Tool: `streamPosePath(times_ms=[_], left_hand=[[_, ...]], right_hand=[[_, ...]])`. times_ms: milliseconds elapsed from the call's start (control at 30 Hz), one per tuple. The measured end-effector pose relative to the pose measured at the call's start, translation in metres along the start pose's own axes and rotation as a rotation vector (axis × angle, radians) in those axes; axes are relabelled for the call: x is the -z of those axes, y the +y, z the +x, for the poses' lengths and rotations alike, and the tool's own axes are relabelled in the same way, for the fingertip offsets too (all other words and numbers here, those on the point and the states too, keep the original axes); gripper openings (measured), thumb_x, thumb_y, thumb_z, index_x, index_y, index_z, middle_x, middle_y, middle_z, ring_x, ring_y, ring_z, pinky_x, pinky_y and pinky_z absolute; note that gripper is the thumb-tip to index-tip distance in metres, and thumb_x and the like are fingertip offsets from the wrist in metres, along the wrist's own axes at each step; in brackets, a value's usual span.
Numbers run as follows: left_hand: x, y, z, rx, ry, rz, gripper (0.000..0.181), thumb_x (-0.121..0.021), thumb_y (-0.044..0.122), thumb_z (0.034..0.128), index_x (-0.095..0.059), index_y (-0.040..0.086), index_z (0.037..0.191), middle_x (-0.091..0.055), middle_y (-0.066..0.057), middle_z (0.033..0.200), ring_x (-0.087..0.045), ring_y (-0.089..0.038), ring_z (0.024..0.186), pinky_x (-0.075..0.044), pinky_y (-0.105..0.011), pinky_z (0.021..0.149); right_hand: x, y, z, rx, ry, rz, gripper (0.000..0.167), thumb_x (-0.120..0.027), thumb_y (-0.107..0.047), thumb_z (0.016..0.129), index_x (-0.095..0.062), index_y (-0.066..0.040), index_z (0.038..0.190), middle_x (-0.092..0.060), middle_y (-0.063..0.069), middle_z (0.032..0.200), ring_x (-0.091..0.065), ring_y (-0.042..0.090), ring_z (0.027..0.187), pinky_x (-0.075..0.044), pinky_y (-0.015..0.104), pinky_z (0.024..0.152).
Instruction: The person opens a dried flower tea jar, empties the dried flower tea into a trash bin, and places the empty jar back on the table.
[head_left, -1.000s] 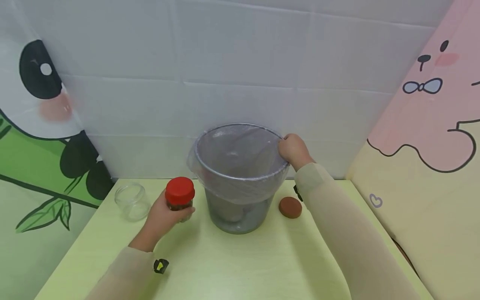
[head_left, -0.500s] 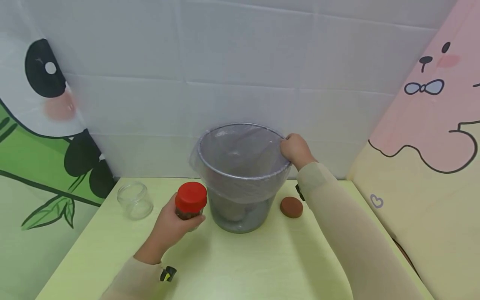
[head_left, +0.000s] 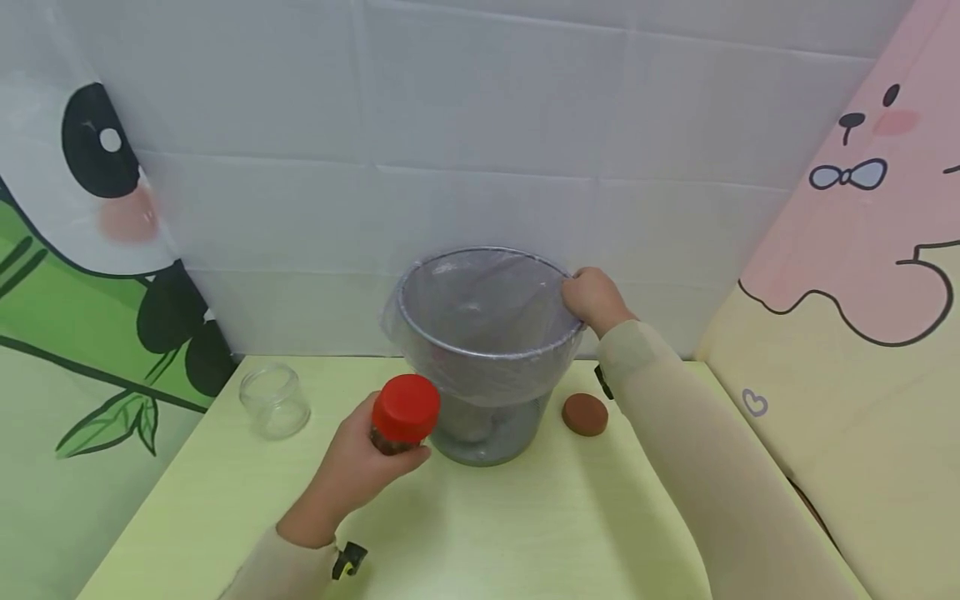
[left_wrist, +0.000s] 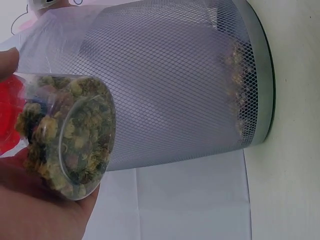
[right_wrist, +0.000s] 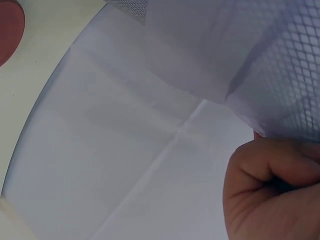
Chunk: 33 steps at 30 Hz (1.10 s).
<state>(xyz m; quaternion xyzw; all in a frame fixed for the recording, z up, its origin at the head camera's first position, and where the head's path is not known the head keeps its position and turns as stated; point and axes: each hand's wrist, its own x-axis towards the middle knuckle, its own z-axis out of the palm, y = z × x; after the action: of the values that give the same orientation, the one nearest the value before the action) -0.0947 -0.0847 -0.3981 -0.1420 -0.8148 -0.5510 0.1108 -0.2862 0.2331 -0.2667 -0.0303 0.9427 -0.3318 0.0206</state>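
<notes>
Seemingly steadying step: left hand (head_left: 356,458) curls fingers round jar (left_wrist: 85,132), off table (head_left: 517,533), just before mesh bin (head_left: 495,429); right hand (head_left: 594,300) grips rim (head_left: 487,356), fingertips mostly hidden. Next move probably calls for freeing right hand to open red lid (head_left: 406,400).

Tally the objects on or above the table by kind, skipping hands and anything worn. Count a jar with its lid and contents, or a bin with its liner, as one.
Jars: 2 (red-lidded jar in the left hand, clear jar)
Bins: 1 (lined mesh bin, rim gripped by the right hand)
Loose discs: 1 (brown disc)
Total: 4
</notes>
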Motion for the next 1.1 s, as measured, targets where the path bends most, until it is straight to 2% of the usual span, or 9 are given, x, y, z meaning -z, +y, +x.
streamPosePath(times_ms=[300, 400, 467, 633, 767, 833, 967, 1033, 1100], left_hand=[[-0.006, 0.001, -0.001, 0.020, -0.047, 0.019, 0.052, -0.089, 0.012, 0.0804, -0.057, 0.019, 0.121, -0.067, -0.001, 0.094, -0.061, -0.023, 0.076, -0.054, -0.034, 0.068], [-0.006, 0.002, -0.002, 0.009, -0.043, 0.026, 0.052, -0.089, 0.013, 0.0803, -0.057, 0.018, 0.120, -0.067, -0.001, 0.094, -0.061, -0.023, 0.076, -0.054, -0.033, 0.068], [-0.006, 0.002, -0.003, 0.004, -0.042, 0.031, 0.052, -0.089, 0.013, 0.0802, -0.056, 0.019, 0.120, -0.067, 0.000, 0.094, -0.061, -0.023, 0.076, -0.054, -0.033, 0.068], [-0.007, 0.005, -0.004, -0.007, -0.040, 0.049, 0.051, -0.089, 0.013, 0.0801, -0.057, 0.020, 0.119, -0.066, 0.001, 0.094, -0.060, -0.023, 0.078, -0.053, -0.034, 0.069], [-0.007, 0.006, -0.004, -0.027, -0.038, 0.054, 0.052, -0.089, 0.012, 0.0799, -0.057, 0.021, 0.121, -0.065, 0.002, 0.096, -0.060, -0.022, 0.080, -0.053, -0.033, 0.072], [-0.008, 0.006, -0.004, -0.040, -0.038, 0.054, 0.053, -0.089, 0.012, 0.0796, -0.057, 0.021, 0.122, -0.066, 0.003, 0.098, -0.060, -0.022, 0.082, -0.053, -0.034, 0.073], [-0.009, 0.008, -0.005, -0.059, -0.029, 0.072, 0.057, -0.090, 0.011, 0.0784, -0.058, 0.022, 0.124, -0.066, 0.006, 0.104, -0.061, -0.021, 0.088, -0.054, -0.037, 0.080], [-0.009, 0.009, -0.005, -0.067, -0.022, 0.082, 0.059, -0.090, 0.011, 0.0776, -0.059, 0.022, 0.126, -0.066, 0.009, 0.107, -0.061, -0.020, 0.092, -0.054, -0.039, 0.084], [-0.010, 0.011, -0.005, -0.073, -0.013, 0.094, 0.061, -0.091, 0.010, 0.0771, -0.059, 0.023, 0.127, -0.066, 0.011, 0.112, -0.062, -0.018, 0.095, -0.054, -0.040, 0.087]], right_hand=[[0.005, -0.002, 0.000, -0.047, -0.069, 0.049, 0.049, -0.033, -0.021, 0.101, -0.054, 0.004, 0.137, -0.059, 0.018, 0.116, -0.054, 0.024, 0.080, -0.050, 0.035, 0.064], [0.006, 0.000, 0.001, -0.045, -0.075, 0.061, 0.049, -0.035, -0.021, 0.100, -0.055, 0.004, 0.137, -0.059, 0.018, 0.117, -0.053, 0.021, 0.074, -0.050, 0.033, 0.062], [0.008, 0.002, 0.001, -0.037, -0.076, 0.085, 0.049, -0.036, -0.022, 0.100, -0.056, 0.003, 0.138, -0.059, 0.016, 0.112, -0.050, 0.017, 0.067, -0.049, 0.031, 0.058], [0.013, 0.006, -0.002, -0.038, -0.110, 0.170, 0.038, -0.037, -0.028, 0.103, -0.060, -0.001, 0.116, -0.049, 0.009, 0.085, -0.038, 0.012, 0.052, -0.041, 0.030, 0.051], [0.016, 0.007, -0.002, -0.067, -0.162, 0.211, 0.039, -0.039, -0.038, 0.107, -0.056, -0.003, 0.108, -0.045, 0.007, 0.083, -0.037, 0.012, 0.052, -0.041, 0.030, 0.053], [0.018, 0.008, -0.003, -0.071, -0.169, 0.218, 0.043, -0.041, -0.043, 0.108, -0.056, -0.003, 0.109, -0.045, 0.007, 0.082, -0.038, 0.013, 0.054, -0.042, 0.030, 0.055], [0.026, 0.011, -0.008, -0.061, -0.164, 0.243, 0.044, -0.043, -0.047, 0.107, -0.052, -0.006, 0.098, -0.047, 0.005, 0.075, -0.042, 0.015, 0.058, -0.041, 0.029, 0.057], [0.030, 0.014, -0.011, -0.046, -0.164, 0.258, 0.045, -0.044, -0.048, 0.107, -0.053, -0.005, 0.099, -0.047, 0.004, 0.072, -0.043, 0.016, 0.059, -0.039, 0.029, 0.057], [0.033, 0.017, -0.014, -0.031, -0.161, 0.271, 0.047, -0.043, -0.048, 0.108, -0.057, -0.003, 0.112, -0.048, 0.004, 0.073, -0.041, 0.016, 0.060, -0.038, 0.029, 0.058]])
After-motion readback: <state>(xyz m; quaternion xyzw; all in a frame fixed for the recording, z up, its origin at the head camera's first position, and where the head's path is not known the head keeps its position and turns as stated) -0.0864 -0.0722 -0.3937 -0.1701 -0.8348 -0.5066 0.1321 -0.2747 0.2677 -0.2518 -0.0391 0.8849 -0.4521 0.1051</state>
